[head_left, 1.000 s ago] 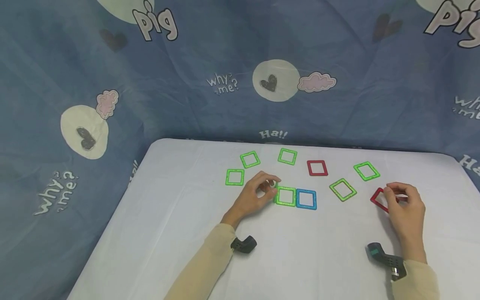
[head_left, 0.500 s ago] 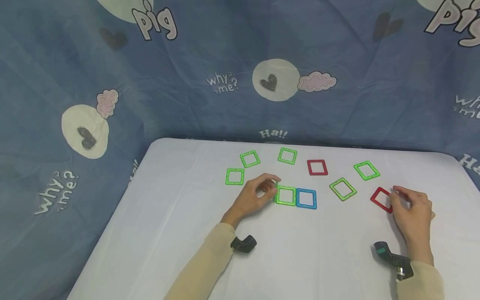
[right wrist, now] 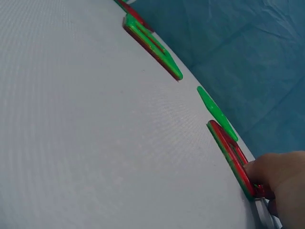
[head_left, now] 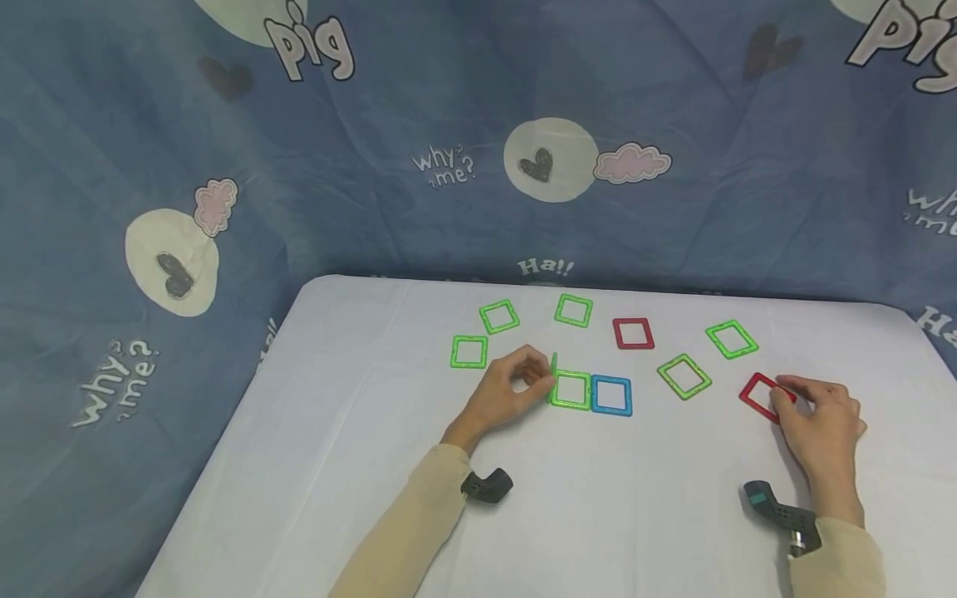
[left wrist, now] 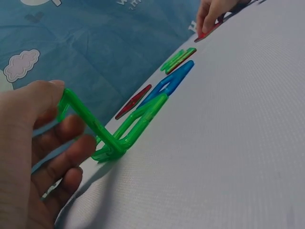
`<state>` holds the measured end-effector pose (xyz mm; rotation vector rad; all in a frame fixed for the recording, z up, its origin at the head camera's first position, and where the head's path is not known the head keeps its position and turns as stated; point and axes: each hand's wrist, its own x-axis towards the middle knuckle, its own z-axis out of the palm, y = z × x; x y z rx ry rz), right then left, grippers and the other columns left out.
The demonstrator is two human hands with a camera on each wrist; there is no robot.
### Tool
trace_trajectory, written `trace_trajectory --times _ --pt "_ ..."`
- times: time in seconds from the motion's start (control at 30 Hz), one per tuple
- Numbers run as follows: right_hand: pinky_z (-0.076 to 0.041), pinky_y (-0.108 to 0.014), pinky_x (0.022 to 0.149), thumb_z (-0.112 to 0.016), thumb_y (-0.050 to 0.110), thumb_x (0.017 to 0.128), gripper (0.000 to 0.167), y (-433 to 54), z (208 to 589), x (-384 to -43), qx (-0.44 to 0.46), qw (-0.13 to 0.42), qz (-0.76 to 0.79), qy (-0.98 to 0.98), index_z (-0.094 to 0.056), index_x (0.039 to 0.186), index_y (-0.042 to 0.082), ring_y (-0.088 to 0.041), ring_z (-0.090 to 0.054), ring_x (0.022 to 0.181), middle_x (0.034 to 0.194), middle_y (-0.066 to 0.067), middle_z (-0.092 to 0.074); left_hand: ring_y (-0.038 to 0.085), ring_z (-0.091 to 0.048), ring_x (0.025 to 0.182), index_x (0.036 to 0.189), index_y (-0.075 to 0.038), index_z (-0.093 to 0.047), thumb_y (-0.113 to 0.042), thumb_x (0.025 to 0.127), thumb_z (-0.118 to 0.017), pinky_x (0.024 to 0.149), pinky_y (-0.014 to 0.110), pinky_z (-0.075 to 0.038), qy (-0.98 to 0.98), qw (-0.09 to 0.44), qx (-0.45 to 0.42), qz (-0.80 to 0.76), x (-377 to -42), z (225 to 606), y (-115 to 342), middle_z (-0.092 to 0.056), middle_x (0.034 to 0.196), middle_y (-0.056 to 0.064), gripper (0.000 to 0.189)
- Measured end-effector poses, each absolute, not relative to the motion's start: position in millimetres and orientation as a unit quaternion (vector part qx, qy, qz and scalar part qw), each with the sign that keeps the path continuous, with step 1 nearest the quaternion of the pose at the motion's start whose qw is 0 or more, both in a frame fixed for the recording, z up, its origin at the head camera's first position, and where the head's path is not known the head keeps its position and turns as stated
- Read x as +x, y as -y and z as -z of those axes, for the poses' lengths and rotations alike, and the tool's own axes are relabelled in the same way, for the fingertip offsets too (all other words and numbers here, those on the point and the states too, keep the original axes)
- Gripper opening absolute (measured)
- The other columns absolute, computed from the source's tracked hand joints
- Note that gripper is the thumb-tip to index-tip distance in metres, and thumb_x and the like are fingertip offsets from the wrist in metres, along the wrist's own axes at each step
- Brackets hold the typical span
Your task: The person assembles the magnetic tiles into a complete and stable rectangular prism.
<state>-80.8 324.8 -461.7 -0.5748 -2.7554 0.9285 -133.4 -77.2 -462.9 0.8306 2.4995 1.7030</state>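
Note:
My left hand [head_left: 512, 386] holds a green square magnetic tile [left wrist: 95, 126] on edge, thumb at its top corner and fingers along its side. Its lower edge meets the left side of a flat green square tile [head_left: 571, 406]. A blue square tile [head_left: 611, 413] lies flat against that tile's right side. Over on the right, my right hand [head_left: 826, 423] pinches the near right part of a red square tile [head_left: 758, 409] between thumb and fingers. In the right wrist view this red tile [right wrist: 232, 151] lies low over the white surface, its end hidden by the hand.
Further back lie loose square tiles: a green tile [head_left: 468, 366] left of my left hand, two more green ones behind, a red tile [head_left: 634, 347], and two green ones nearer my right hand. A patterned blue cloth [head_left: 449, 224] hangs behind the white table [head_left: 598, 515].
My right hand shifted right, its fingers spreading at the red tile's edge, then closed back onto it. The left index finger has drawn back, showing the upright tile's top. Flat tiles stay put.

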Motion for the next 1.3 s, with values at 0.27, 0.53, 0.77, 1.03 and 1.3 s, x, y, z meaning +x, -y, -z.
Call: trace_trajectory --times 0.27,0.53,0.77,1.03,1.3 --pt "-0.017 -0.058 0.099 -0.051 0.021 0.096 0.037 -323.2 461.8 -80.4 -0.205 0.092 -0.315 0.922 -0.057 0.123 -0.004 -0.044 -0.031 0.123 0.13 -0.028 -0.044 0.003 -0.057 0.078 0.093 -0.023 -0.07 -0.035 0.09 -0.064 0.077 0.023 -0.049 -0.831 0.012 0.238 -0.502 -132.4 461.5 78.1 -0.067 0.083 -0.011 0.014" --pt "-0.016 -0.056 0.1 -0.052 0.02 0.096 0.034 -322.2 462.6 -79.8 -0.201 0.113 -0.323 0.918 -0.059 0.12 -0.003 -0.042 -0.036 0.121 0.127 -0.027 -0.049 0.003 -0.06 0.08 0.087 -0.019 -0.072 -0.033 0.089 -0.065 0.081 0.022 -0.051 -0.822 0.022 0.241 -0.515 -132.9 462.0 77.2 -0.068 0.083 -0.01 0.016" --pt "-0.014 -0.056 0.109 -0.05 0.02 0.097 0.034 -322.4 463.6 -78.7 -0.201 0.121 -0.348 0.907 -0.058 0.122 -0.002 -0.043 -0.042 0.118 0.121 -0.027 -0.055 0.004 -0.061 0.082 0.086 -0.018 -0.072 -0.03 0.089 -0.066 0.083 0.022 -0.051 -0.815 0.025 0.249 -0.523 -132.8 462.8 77.3 -0.069 0.085 -0.009 0.014" --pt "-0.025 -0.05 0.109 -0.052 0.026 0.095 0.035 -322.4 464.9 -79.6 -0.233 0.122 -0.358 0.896 -0.059 0.123 0.005 -0.011 -0.043 0.092 0.106 -0.012 -0.057 0.004 -0.062 0.083 0.086 -0.019 -0.072 -0.03 0.089 -0.066 0.084 0.022 -0.051 -0.816 0.021 0.252 -0.52 -132.7 464.1 77.7 -0.07 0.084 -0.009 0.013" --pt "-0.033 -0.037 0.108 -0.054 0.033 0.094 0.038 -324.3 463.4 -81.9 -0.264 0.119 -0.386 0.876 -0.059 0.125 0.01 0.014 -0.035 0.085 0.093 0.02 -0.049 0.004 -0.061 0.083 0.086 -0.02 -0.071 -0.031 0.089 -0.065 0.086 0.023 -0.05 -0.819 0.02 0.254 -0.515 -133.1 463.0 77.2 -0.069 0.083 -0.011 0.013"
